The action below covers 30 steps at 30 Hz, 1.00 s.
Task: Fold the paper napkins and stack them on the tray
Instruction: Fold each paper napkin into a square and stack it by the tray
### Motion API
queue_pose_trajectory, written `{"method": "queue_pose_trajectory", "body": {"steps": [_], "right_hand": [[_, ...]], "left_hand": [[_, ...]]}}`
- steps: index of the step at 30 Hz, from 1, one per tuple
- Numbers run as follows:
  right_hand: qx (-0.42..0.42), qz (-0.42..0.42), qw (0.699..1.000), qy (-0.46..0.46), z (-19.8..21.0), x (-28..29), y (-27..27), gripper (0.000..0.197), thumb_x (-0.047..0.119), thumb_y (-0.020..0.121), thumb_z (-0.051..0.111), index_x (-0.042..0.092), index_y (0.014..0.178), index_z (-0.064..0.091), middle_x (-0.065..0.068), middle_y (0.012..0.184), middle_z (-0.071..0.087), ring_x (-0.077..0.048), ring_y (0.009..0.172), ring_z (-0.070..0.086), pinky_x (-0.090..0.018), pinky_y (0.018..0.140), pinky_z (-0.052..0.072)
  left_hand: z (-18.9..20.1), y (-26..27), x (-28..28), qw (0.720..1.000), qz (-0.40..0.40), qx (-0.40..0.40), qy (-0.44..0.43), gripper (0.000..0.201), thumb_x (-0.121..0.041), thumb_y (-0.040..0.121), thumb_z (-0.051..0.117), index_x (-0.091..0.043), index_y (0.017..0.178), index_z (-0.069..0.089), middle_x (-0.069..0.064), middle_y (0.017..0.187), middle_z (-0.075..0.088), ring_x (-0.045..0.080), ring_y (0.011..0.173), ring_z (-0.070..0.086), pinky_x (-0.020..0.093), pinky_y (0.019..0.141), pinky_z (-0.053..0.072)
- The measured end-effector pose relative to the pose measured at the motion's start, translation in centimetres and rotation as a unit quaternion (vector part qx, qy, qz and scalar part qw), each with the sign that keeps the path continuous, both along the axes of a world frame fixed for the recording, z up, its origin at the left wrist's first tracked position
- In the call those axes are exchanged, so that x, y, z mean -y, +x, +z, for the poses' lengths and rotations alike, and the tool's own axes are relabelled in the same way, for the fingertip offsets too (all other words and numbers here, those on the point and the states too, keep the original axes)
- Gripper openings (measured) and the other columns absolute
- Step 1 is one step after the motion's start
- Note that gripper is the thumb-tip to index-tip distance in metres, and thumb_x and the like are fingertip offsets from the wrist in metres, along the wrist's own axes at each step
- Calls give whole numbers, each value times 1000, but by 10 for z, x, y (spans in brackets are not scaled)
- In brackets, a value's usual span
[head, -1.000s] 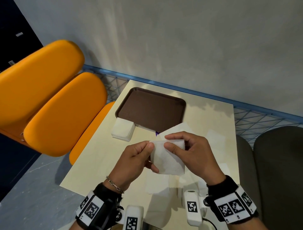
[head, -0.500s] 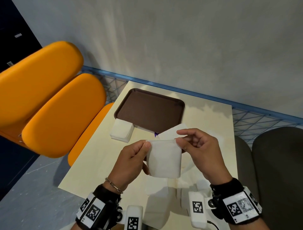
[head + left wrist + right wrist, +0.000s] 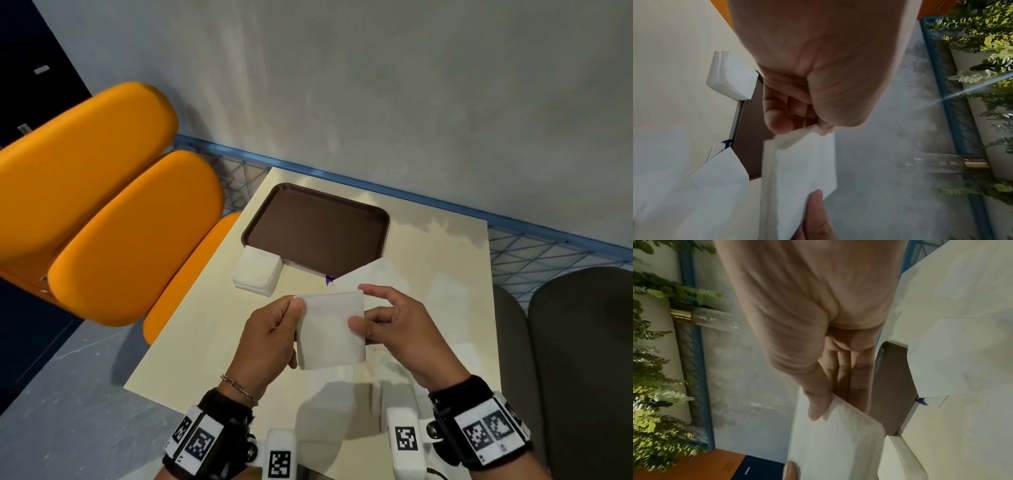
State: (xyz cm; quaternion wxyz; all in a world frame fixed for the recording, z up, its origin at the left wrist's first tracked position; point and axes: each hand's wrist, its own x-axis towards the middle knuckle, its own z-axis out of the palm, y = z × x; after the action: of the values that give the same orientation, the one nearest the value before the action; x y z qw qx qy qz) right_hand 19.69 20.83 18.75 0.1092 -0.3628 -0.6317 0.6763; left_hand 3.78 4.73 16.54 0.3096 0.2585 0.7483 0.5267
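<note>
**Q:** Changed within the last second?

**A:** Napkin [image 3: 329, 329] now stretched flat and square-on, no longer bunched between close-set thumbs. Left hand [image 3: 270, 339] pinching the upper left corner, thumb on top. Right hand [image 3: 404, 332] pinching the right edge under the thumb, forefinger lifted free by the upper corner. Held in the air above the table [image 3: 205, 325], at 6 o'clock from the tray [image 3: 318, 233].

**Q:** Meaning for the task?

**A:** Probably a fold just finished and being checked. Stacking on the tray not yet begun.

**Q:** Materials, shapes?

**A:** Thin, soft white paper, faintly embossed, layered along one edge in the left wrist view. Neat square pile of napkins [image 3: 257, 274] at 10 o'clock, right against the tray's near left corner. Tray dark brown, matte, rectangular, with rounded corners. Table pale cream and smooth.
</note>
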Motion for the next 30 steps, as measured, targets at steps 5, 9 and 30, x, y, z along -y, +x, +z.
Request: {"method": "queue_pose_trajectory", "body": {"steps": [5, 9, 30], "right_hand": [[68, 69, 995, 17, -9, 7, -14, 51, 9, 86, 85, 24, 131, 65, -10, 85, 81, -30, 77, 79, -59, 89, 61], [94, 127, 987, -14, -8, 18, -34, 55, 5, 87, 84, 21, 134, 60, -12, 86, 80, -26, 75, 78, -35, 77, 63], [128, 175, 975, -57, -41, 29, -160, 35, 1, 89, 82, 7, 120, 66, -21, 87, 79, -32, 81, 79, -38, 76, 65]], "left_hand": [[-14, -15, 9, 1000, 26, 8, -7, 33, -31, 110, 47, -19, 97, 75, -12, 70, 62, 7, 58, 51, 27, 46, 45], [-29, -34, 14, 997, 67, 9, -28, 33, -32, 110, 46, -15, 95, 71, -7, 81, 66, 14, 74, 56, 27, 55, 41], [-73, -162, 30, 993, 101, 3, -56, 36, -31, 111, 41, -10, 93, 64, 6, 83, 65, 15, 74, 56, 30, 62, 41]]}}
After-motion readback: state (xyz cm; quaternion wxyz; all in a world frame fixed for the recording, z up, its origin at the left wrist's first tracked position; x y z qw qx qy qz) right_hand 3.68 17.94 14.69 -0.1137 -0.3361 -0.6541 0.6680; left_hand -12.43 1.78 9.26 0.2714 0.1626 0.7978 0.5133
